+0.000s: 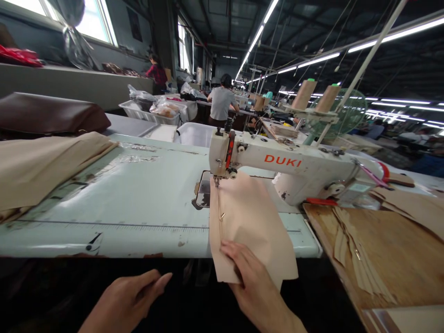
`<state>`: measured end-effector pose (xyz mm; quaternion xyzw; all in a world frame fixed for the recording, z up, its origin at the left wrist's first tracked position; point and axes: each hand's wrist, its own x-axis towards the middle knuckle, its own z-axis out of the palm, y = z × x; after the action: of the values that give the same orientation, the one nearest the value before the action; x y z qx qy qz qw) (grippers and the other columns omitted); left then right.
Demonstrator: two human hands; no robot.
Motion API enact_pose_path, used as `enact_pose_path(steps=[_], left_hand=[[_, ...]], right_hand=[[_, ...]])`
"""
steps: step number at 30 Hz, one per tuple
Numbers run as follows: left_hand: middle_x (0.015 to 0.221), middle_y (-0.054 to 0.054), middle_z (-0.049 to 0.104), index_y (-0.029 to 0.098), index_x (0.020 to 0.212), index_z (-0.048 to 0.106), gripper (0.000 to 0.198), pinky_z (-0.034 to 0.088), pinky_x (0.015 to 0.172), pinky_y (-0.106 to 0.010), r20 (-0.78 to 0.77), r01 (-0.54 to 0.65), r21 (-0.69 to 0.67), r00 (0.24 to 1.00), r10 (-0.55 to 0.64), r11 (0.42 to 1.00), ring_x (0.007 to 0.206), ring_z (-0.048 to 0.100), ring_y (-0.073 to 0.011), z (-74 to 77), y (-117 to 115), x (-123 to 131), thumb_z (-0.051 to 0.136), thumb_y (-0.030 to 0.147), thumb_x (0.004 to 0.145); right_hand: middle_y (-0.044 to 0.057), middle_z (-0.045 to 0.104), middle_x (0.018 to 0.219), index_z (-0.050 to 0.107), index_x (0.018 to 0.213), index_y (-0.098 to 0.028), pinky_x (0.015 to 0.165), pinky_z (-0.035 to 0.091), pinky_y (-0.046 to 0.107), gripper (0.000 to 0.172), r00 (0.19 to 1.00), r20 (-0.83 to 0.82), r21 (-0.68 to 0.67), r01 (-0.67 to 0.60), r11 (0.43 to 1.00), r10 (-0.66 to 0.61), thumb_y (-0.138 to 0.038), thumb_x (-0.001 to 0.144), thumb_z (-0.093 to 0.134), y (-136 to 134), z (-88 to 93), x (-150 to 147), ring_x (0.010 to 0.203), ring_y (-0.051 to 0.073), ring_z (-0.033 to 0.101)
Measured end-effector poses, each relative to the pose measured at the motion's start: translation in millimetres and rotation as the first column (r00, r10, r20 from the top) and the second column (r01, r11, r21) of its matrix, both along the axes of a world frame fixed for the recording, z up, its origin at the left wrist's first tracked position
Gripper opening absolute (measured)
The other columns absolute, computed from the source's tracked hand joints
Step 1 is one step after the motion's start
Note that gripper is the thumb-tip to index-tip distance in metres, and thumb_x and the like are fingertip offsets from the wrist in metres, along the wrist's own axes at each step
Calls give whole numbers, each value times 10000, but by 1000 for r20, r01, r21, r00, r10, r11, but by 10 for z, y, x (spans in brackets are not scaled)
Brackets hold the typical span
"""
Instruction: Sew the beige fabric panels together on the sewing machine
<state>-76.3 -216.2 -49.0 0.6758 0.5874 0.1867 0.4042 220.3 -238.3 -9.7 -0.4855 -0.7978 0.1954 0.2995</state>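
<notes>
Our right hand [255, 280] grips the sheet [249, 208], thumb apparently beneath; our left hand [130, 296] hangs, curled closed; the machine [253, 155] reads "DUKI".

Overhead, a dark ceiling with exposed beams [215, 23], crossed by long rows of white tube lights [271, 11] running deep into the hall and off to the right. Along the left side, a blue-grey wall [123, 41] with a dark rectangular panel [134, 24] and a bright, pale-framed window [95, 23], partly covered by a bunched, silvery-grey curtain [71, 14]. Below, a long, plain grey ledge [69, 85] reaching toward a broad, dark column [163, 32]. Past that, a narrower, glaring window [183, 41]. In the middle distance, cluttered worktables [203, 102] and a loaded, white plastic basket [138, 115]. Farther right, a large, round, green caged fan [357, 111] against dim, blurred depths.
</notes>
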Motion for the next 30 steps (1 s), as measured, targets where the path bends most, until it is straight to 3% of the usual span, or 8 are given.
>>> enact_pose_path(steps=[2,5,9,13,17,21,25,30], left_hand=[[602,-1,633,172,827,690,538,464,496,-200,123,73,-64,990,-65,995,517,614,-150,19,64,268,447,637,942],[958,-65,748,167,1138,691,556,568,751,-265,437,168,-154,896,-85,974,856,717,-216,63,134,602,478,642,942],[1126,-119,736,134,1234,674,606,534,965,-370,694,234,-304,718,46,924,1062,689,-275,147,155,905,581,634,904],[1152,-132,729,131,1188,709,527,518,1001,-395,768,169,-358,613,186,918,1117,670,-294,234,141,1074,625,571,910],[1120,-130,740,129,1129,735,472,525,977,-385,781,145,-379,580,231,914,1097,678,-293,230,149,1141,672,531,890],[1083,-137,748,121,1084,747,458,546,901,-351,758,111,-399,598,260,910,1046,694,-282,197,148,1149,691,524,873],[1027,-124,757,126,1099,741,445,547,852,-326,757,126,-402,603,252,907,945,716,-251,263,146,1137,682,506,875],[941,-103,763,127,1054,750,413,541,877,-326,764,151,-397,601,235,905,891,721,-238,382,188,1121,666,481,858]], right_hand=[[101,432,1484,433,1413,-178,1157,403,405,659,998,61,93,23,995,-28,39,791,410,-24,-131,-26,1382,200,408],[122,377,1517,372,1477,-162,1134,429,412,776,993,85,177,68,982,-84,73,738,342,-41,-263,-38,1402,205,388],[81,506,1415,477,1406,-203,1136,427,345,601,996,-25,97,87,992,-85,13,856,368,-24,-172,1,1325,158,484],[42,600,1302,581,1287,-242,1093,460,297,363,989,-122,-58,80,995,-87,-153,1013,360,40,60,26,1224,127,563],[54,640,1210,628,1208,-228,1033,498,304,313,990,-117,-107,60,992,-73,-230,1047,360,94,159,-11,1145,139,595],[57,637,1173,612,1215,-226,1007,512,334,317,994,-96,-45,40,998,-44,-142,1007,387,97,121,-44,1126,157,584],[52,620,1186,575,1247,-220,1008,510,341,447,997,-71,17,36,999,-35,7,876,475,82,20,-87,1143,174,559],[72,651,1075,583,1239,-182,902,542,341,406,990,-24,330,136,934,-136,6,892,487,95,-163,-200,1022,194,591]])
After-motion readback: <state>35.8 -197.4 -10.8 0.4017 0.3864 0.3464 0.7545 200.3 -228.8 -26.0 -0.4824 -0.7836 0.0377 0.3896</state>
